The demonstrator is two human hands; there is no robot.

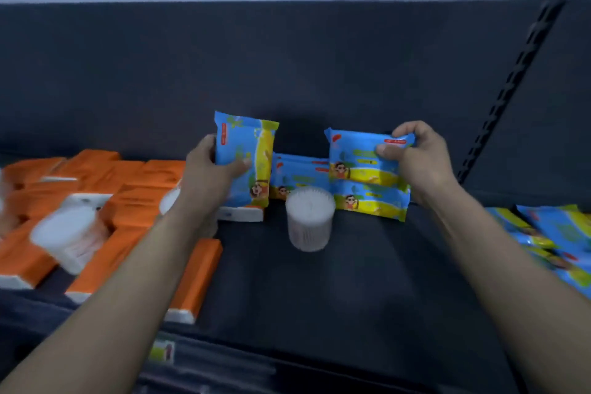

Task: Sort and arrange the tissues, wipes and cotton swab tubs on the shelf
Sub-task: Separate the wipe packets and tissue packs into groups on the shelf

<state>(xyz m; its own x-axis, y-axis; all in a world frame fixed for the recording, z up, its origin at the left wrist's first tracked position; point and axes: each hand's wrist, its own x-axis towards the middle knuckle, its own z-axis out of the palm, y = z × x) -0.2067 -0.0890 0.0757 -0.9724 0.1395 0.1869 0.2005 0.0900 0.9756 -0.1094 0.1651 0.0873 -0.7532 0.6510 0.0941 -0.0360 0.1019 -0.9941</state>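
Observation:
My left hand [211,169] grips a blue-and-yellow wipes pack [244,158], held upright on its short end above an orange tissue pack. My right hand [415,157] pinches the top edge of another wipes pack [361,157], held lengthwise above a matching pack [371,201] that stands on the shelf. More wipes packs [297,176] stand between the two, against the back panel. A clear cotton swab tub [309,221] stands upright in front of them. A second swab tub [68,238] lies blurred on the orange tissue packs [128,208] at the left.
The dark shelf [351,281] has a dark back panel and a slotted upright [524,67] at the right. Several wipes packs [556,240] lie flat at the far right. Orange tissue packs reach the shelf's front edge at the left. A price label [161,352] sits on the front rail.

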